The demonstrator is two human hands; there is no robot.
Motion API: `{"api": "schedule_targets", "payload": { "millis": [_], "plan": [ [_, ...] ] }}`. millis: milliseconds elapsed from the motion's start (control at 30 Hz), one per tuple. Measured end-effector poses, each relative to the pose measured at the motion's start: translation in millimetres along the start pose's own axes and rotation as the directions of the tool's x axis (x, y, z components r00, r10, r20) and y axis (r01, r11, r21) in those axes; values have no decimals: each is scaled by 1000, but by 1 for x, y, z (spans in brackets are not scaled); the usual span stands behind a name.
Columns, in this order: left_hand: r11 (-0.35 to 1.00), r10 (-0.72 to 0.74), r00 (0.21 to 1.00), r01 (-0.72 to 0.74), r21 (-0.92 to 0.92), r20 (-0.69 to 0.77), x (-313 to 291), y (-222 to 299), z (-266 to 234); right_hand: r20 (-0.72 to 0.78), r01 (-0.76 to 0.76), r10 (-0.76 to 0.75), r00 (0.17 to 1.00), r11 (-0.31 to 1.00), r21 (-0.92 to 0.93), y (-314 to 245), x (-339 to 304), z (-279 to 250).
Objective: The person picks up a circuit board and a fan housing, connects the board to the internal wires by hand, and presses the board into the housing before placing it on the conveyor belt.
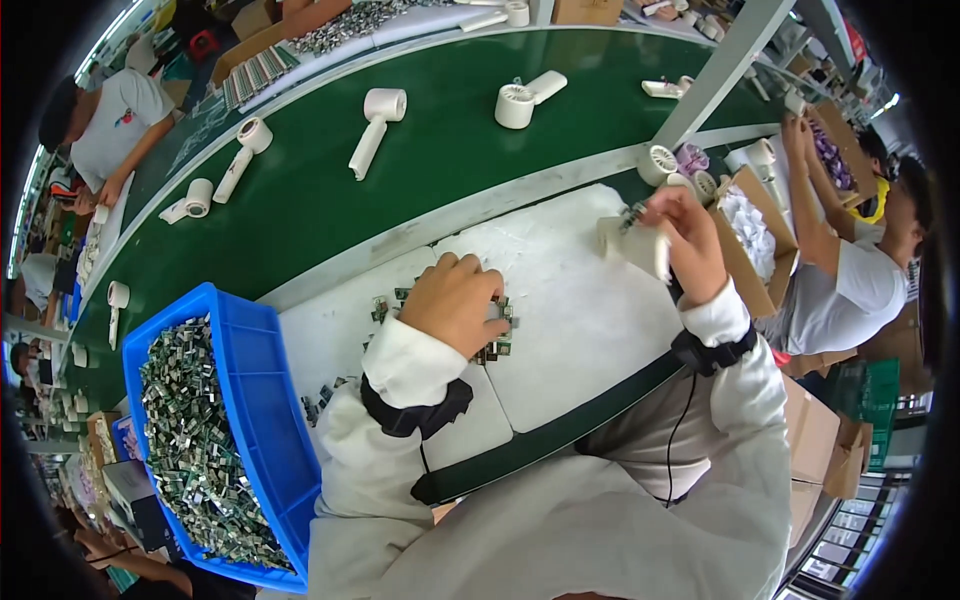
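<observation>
My right hand [690,245] is closed on a white handheld fan [640,250], raised over the right side of the white work surface and smeared by motion. A small circuit board [632,216] shows at the fan's upper end, beside my fingertips. Palm down, my left hand [452,305] lies over a cluster of small green circuit boards [492,350], with thumb and forefinger apart. Some boards beneath that palm are hidden. A few more loose boards [318,400] lie left of my left forearm.
At left stands a blue bin [262,390] heaped with small circuit boards. Several white fans, one of them a fan [515,105] lying on its side, rest on the green conveyor belt [310,130] beyond. A cardboard box [785,262] is at right. Other people work at both sides.
</observation>
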State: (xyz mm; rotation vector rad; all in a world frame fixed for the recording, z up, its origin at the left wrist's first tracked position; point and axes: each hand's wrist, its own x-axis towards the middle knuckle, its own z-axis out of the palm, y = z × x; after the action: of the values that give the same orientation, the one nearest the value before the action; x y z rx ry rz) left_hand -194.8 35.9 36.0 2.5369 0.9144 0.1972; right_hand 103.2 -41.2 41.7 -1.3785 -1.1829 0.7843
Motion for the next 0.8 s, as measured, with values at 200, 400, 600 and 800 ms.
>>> {"api": "schedule_targets", "payload": {
  "millis": [200, 400, 600, 800],
  "plan": [
    [999, 46, 999, -46, -18, 14, -11, -7, 2, 36, 344, -344, 938, 939, 11, -65, 89, 41],
    [999, 39, 999, -39, 21, 15, -13, -14, 6, -199, 583, -599, 775, 800, -139, -149, 63, 57],
    [992, 105, 992, -100, 73, -76, -16, -16, 9, 438, 391, -160, 885, 766, -510, -61, 51, 56],
    [990, 136, 984, -139, -20, -117, -18, -1, -3, 596, 310, 77, 799, 797, -518, -59, 88, 112]
  ]
}}
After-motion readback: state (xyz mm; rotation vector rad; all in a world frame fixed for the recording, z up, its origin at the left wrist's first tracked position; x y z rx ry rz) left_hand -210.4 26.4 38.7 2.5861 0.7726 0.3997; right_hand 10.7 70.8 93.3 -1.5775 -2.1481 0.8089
